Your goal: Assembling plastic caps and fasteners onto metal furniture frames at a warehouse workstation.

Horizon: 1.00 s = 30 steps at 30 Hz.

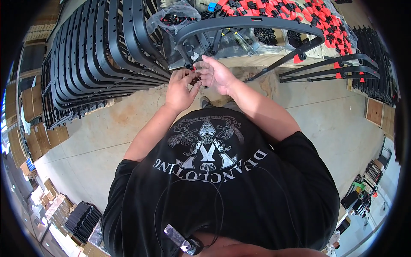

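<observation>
A black metal frame (257, 22) with a curved top tube stands across the bench edge in front of me. Its left leg comes down to my hands, with a small red part (194, 67) at its lower end. At that end my left hand (180, 90) is closed, finger and thumb around something dark and small that I cannot make out. Facing it, my right hand (218, 77) has its thumb raised and its fingers apart, close to the same leg end. A red clip (298, 58) sits on the frame's right leg.
Many black frames (94, 55) stand in a row at the left. Red and black clips (274, 8) are heaped on the bench, beside a clear plastic bag (177, 15) and a wrench (246, 43). More frames with red clips (338, 70) lean at the right.
</observation>
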Each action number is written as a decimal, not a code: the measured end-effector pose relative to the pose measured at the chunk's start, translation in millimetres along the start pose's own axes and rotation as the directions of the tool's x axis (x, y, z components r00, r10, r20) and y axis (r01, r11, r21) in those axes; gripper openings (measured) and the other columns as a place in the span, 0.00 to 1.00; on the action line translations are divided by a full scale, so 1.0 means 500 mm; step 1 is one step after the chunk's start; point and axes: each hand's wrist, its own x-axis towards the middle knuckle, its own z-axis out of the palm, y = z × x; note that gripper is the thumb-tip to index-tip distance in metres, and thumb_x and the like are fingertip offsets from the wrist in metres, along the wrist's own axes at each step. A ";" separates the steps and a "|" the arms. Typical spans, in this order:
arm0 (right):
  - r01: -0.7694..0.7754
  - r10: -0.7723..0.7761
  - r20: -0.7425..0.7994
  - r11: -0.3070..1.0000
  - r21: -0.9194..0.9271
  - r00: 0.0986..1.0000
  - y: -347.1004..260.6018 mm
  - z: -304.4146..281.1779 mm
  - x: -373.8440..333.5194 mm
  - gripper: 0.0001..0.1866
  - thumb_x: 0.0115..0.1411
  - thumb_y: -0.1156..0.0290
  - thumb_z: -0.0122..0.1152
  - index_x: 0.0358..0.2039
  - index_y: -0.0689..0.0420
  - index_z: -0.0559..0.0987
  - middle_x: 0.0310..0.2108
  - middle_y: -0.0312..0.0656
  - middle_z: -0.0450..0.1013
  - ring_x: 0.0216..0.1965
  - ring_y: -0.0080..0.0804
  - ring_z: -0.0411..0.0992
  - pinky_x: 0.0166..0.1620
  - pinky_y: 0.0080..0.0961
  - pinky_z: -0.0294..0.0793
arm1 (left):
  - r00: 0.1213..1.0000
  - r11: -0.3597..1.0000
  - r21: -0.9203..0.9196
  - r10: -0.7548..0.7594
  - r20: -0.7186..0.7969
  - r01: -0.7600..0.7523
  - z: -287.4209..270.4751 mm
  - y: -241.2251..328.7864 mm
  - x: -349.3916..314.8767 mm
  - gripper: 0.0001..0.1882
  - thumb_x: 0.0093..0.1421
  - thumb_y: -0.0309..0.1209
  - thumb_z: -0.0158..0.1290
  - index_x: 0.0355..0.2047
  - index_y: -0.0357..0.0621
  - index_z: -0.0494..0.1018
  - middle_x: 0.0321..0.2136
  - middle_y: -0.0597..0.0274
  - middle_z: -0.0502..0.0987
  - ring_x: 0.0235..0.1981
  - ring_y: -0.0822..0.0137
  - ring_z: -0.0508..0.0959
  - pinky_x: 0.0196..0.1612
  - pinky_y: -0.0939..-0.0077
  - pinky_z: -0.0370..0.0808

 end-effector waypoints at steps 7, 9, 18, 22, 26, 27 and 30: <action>0.021 -0.023 -0.028 0.998 -0.063 0.999 0.012 -0.013 0.003 0.19 0.67 0.57 0.58 0.47 0.61 0.78 0.42 0.44 0.78 0.39 0.33 0.77 0.42 0.31 0.77 | 0.996 0.996 -0.094 -0.007 -0.083 -0.001 0.018 -0.023 -0.004 0.10 0.53 0.29 0.66 0.36 0.43 0.82 0.40 0.55 0.79 0.47 0.52 0.76 0.52 0.61 0.73; 0.033 -0.035 -0.008 0.987 -0.158 0.999 0.010 -0.023 -0.009 0.16 0.66 0.60 0.59 0.46 0.61 0.79 0.41 0.43 0.79 0.38 0.32 0.78 0.41 0.30 0.77 | 0.992 0.994 -0.096 -0.059 -0.113 0.048 0.019 -0.030 -0.006 0.10 0.53 0.29 0.66 0.37 0.43 0.83 0.39 0.54 0.80 0.46 0.52 0.77 0.51 0.62 0.74; -0.077 0.124 0.203 0.971 -0.227 0.971 -0.014 -0.051 -0.004 0.08 0.65 0.68 0.62 0.38 0.59 0.80 0.29 0.37 0.75 0.31 0.28 0.74 0.37 0.27 0.76 | 0.996 0.962 -0.263 -0.084 -0.038 0.071 0.015 -0.024 -0.006 0.08 0.60 0.27 0.61 0.40 0.42 0.82 0.40 0.54 0.81 0.45 0.52 0.78 0.50 0.62 0.74; -0.093 0.176 0.252 0.947 -0.309 0.952 -0.028 -0.050 0.004 0.08 0.65 0.69 0.62 0.42 0.60 0.78 0.32 0.38 0.76 0.32 0.28 0.75 0.40 0.29 0.77 | 0.994 0.954 -0.288 -0.101 -0.030 0.088 0.020 -0.032 -0.006 0.08 0.62 0.26 0.59 0.41 0.41 0.82 0.39 0.53 0.81 0.43 0.54 0.79 0.48 0.65 0.75; -0.058 0.124 0.199 0.949 -0.309 0.972 -0.017 -0.038 0.020 0.08 0.65 0.72 0.61 0.41 0.62 0.79 0.31 0.40 0.76 0.31 0.29 0.76 0.38 0.29 0.80 | 0.960 0.902 -0.364 -0.272 -0.061 0.232 0.033 -0.036 -0.005 0.08 0.64 0.28 0.58 0.42 0.40 0.81 0.35 0.54 0.82 0.36 0.57 0.81 0.42 0.69 0.77; -0.058 0.125 0.200 0.949 -0.308 0.972 -0.014 -0.035 0.027 0.08 0.65 0.72 0.61 0.41 0.62 0.79 0.31 0.40 0.76 0.31 0.29 0.76 0.38 0.29 0.80 | 0.913 0.855 -0.378 -0.403 -0.055 0.355 0.036 -0.037 -0.005 0.09 0.64 0.29 0.57 0.42 0.40 0.81 0.34 0.54 0.82 0.34 0.58 0.82 0.40 0.69 0.78; 0.153 -0.127 0.087 0.864 -0.480 0.988 -0.012 -0.033 0.059 0.09 0.65 0.75 0.60 0.42 0.66 0.78 0.33 0.43 0.77 0.31 0.29 0.77 0.35 0.28 0.80 | 0.839 0.812 -0.316 -0.538 -0.081 0.490 0.041 -0.055 0.010 0.11 0.65 0.33 0.57 0.43 0.39 0.80 0.31 0.51 0.82 0.33 0.59 0.83 0.38 0.68 0.78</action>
